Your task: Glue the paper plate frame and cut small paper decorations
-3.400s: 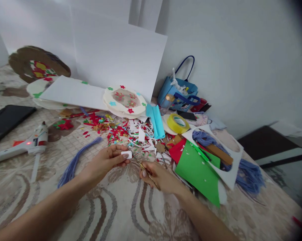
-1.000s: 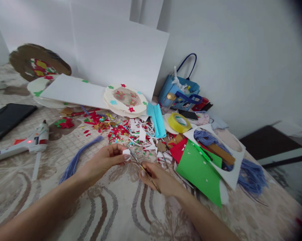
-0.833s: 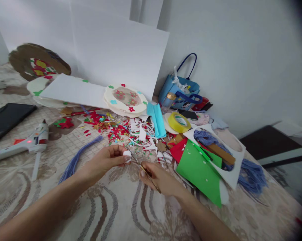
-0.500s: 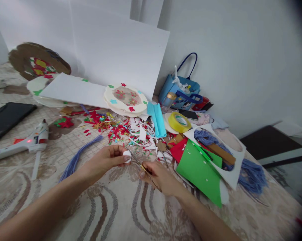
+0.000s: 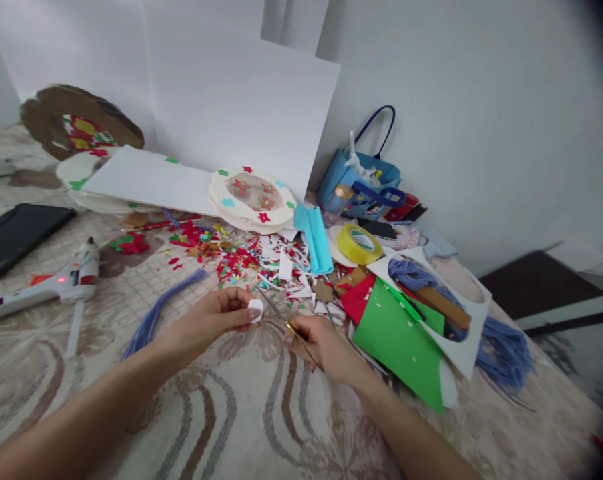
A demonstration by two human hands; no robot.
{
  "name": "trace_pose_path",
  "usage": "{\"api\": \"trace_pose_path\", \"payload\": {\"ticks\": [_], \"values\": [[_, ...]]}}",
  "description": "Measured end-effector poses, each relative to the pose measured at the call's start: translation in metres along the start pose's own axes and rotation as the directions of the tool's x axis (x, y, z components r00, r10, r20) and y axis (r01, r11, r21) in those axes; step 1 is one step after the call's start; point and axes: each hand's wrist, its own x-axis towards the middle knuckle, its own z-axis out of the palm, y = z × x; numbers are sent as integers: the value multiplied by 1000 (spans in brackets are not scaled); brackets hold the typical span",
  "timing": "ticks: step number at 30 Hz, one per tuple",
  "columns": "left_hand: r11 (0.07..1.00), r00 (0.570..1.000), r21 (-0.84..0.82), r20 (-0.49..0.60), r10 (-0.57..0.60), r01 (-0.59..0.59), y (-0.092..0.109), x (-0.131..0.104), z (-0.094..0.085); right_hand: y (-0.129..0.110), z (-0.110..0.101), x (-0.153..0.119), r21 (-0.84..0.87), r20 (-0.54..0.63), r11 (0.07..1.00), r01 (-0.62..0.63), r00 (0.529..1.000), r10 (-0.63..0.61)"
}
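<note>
A small white piece of paper or foam [image 5: 256, 310] is pinched between the thumb and fingers of my left hand [image 5: 226, 310]. My right hand [image 5: 316, 341] grips a pair of scissors [image 5: 290, 327] by the handles, its fingers partly hiding them. The thin blades point up and left, just right of the white piece and apparently apart from it. Beyond both hands lies a heap of red, white, green and yellow scraps [image 5: 241, 261]. A bundle of blue-purple yarn [image 5: 156, 310] rests left of my left forearm.
At left are a glue gun [image 5: 79, 273] with a lit red light and a black phone [image 5: 19, 233]. Green sheet [image 5: 399, 343], yellow tape roll [image 5: 357, 244] and blue folded paper [image 5: 314, 240] lie at right. Decorated round frames [image 5: 276, 217] and a blue bag [image 5: 354, 177] stand behind.
The scissors have drawn slightly right, away from the white piece. My left hand still pinches that piece, which has turned a little.
</note>
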Motion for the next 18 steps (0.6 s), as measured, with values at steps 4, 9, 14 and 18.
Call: {"api": "trace_pose_path", "payload": {"ticks": [4, 9, 14, 18], "values": [[1000, 1000, 16, -8, 11, -11, 0, 0, 0, 4, -1, -2, -46, 24, 998, 42, 999, -41], [998, 999, 40, 6, 38, -38, -2, 2, -2, 3, -1, -5, -105, 59, 989, 100, 994, -94], [998, 999, 62, 20, 25, -26, -2, 1, -2, 1, -1, -4, -112, 88, 991, 66, 995, -57], [998, 999, 67, 30, 18, -20, -1, 1, -2, 0, -1, -4, -102, 116, 992, 71, 992, -59]]}}
